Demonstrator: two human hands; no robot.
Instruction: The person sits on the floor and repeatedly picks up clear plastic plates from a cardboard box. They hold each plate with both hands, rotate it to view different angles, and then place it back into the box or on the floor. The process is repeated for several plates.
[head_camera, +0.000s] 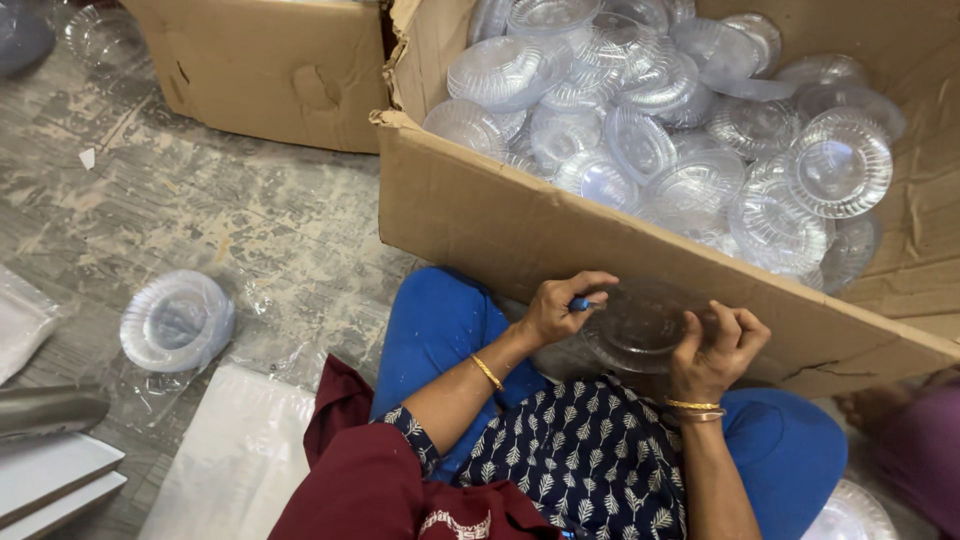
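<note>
Head view looks down on a person sitting on the floor (180, 200) with a clear plastic lid (640, 325) held over the lap, just in front of the wall of a big cardboard box (520, 225). The right hand (715, 350) has its grip curled around the lid's right rim, fingers clamped on the edge. The left hand (560, 305) pinches a small blue tool (580, 303) and holds its tip against the lid's left rim; what kind of tool it is cannot be told.

To do this well, the lid seems best kept steady by its rim, since the thin plastic would likely flex under pressure, and the tool should bear lightly so the edge does not crack or slip.

The lid is round, transparent and ribbed around a flat centre. The box is heaped with many like lids (680, 130), glossy and loosely jumbled. Its cardboard is creased and torn at the corner. A bagged stack (175, 322) of lids lies on the worn, patchy floor to the left, beside flat white sheets (240, 450). A second box (270, 65) stands behind.
</note>
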